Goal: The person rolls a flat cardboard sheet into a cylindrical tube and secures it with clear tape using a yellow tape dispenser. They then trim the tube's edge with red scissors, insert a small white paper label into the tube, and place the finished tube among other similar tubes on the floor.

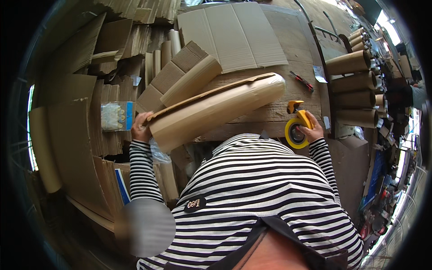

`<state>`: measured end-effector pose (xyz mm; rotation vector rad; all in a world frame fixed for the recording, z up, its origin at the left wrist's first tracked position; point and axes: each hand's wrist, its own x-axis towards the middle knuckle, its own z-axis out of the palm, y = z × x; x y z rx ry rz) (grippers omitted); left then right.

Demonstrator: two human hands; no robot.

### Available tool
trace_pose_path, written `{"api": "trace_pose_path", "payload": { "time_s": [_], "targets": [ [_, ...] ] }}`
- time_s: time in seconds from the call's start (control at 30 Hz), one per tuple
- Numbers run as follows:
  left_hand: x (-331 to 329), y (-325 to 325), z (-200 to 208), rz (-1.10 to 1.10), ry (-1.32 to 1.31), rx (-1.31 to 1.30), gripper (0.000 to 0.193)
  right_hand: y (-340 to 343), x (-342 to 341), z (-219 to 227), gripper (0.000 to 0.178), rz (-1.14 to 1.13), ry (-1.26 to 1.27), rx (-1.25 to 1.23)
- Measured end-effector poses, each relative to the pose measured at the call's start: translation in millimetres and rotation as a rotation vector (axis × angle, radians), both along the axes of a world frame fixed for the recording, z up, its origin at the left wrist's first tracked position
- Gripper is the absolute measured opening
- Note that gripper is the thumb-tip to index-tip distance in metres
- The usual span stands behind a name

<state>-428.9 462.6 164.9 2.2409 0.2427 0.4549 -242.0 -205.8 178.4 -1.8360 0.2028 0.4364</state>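
Note:
A long roll wrapped in brown cardboard (pixel 216 112) lies slantwise across the near part of the wooden table, its right end covered in shiny clear plastic. My left hand (pixel 141 127) is closed on the roll's left end, at the open edge of the cardboard. Off the roll's right end, my right hand (pixel 312 129) grips a yellow tape dispenser (pixel 291 136) loaded with a roll of tape, held apart from the cardboard. A red and black utility knife (pixel 301 81) rests on the table beyond the dispenser.
Flat cardboard (pixel 234 38) covers the table's far side, and a folded cardboard piece (pixel 189 74) leans behind the roll. Stacked cardboard (pixel 67 130) crowds the left. Large brown tubes (pixel 353 85) line the right, past the table's edge (pixel 321 49). A packet of gloves (pixel 114 116) sits at left.

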Motion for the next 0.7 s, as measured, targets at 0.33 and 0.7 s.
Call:
{"api": "trace_pose_path", "payload": {
  "time_s": [0.33,0.7],
  "targets": [
    [144,-214,246,-0.349,-0.465,0.036,0.03,-40,42,64,0.072,0.002,-0.485,0.441],
    [147,-371,303,-0.693,-0.517,0.167,0.034,-78,-14,141,0.071,-0.203,-0.617,0.553]
  ]
}}
